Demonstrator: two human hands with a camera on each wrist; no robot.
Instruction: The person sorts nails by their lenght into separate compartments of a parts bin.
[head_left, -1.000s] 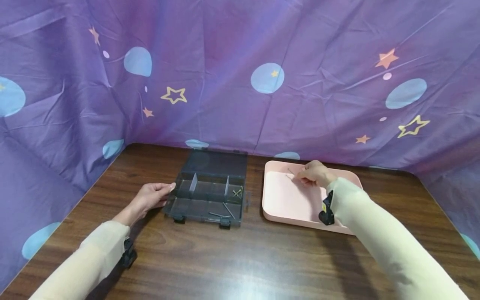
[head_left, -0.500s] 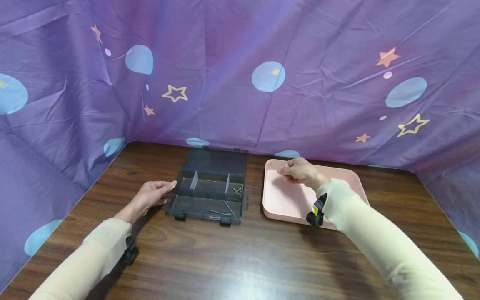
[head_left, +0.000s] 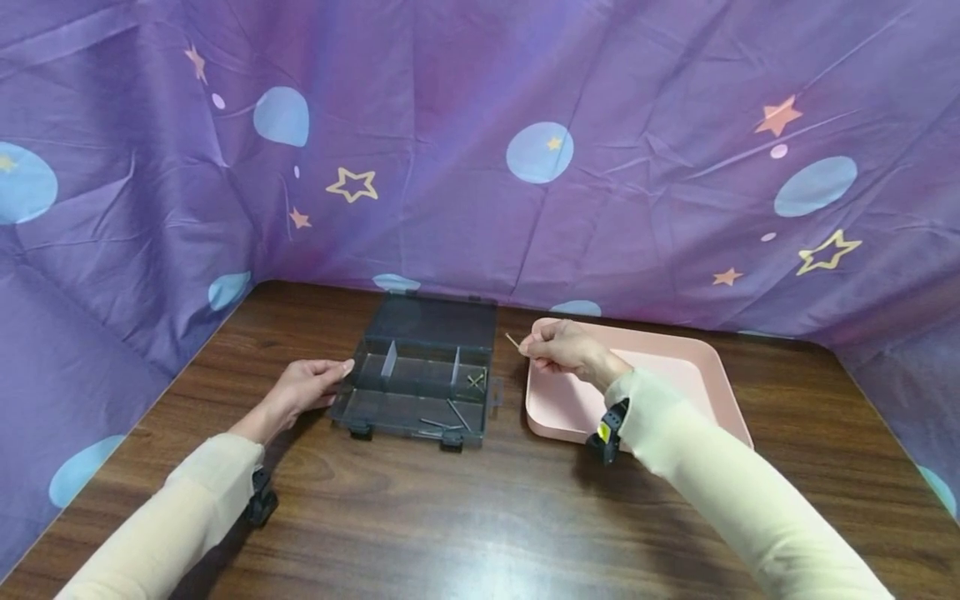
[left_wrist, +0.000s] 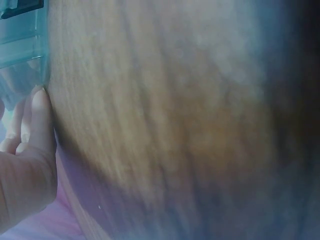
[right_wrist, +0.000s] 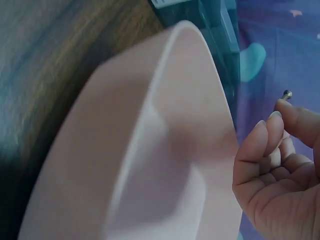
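Observation:
My right hand (head_left: 562,348) pinches a thin brass-coloured screw (head_left: 512,341) between thumb and fingertips, above the left rim of the pink tray (head_left: 536,421). In the right wrist view the screw's rounded head (right_wrist: 287,94) sticks out past the fingertips. To the left lies a dark see-through compartment box (head_left: 408,408), its lid raised at the back. My left hand (head_left: 300,390) holds the box's left side by thumb and fingers; part of the grip is hidden. Brass-coloured screws (head_left: 476,381) lie crossed in the back right compartment, several grey pins or screws (head_left: 458,414) in the front one.
Two pale dividers split the box's back row. Black latches (head_left: 361,431) project at its front edge. Behind the brown wooden table (head_left: 420,517) hangs a purple patterned cloth (head_left: 435,167).
My right hand has moved left across the pink tray to its left rim, carrying the screw toward the box. My left hand stays at the box's left side.

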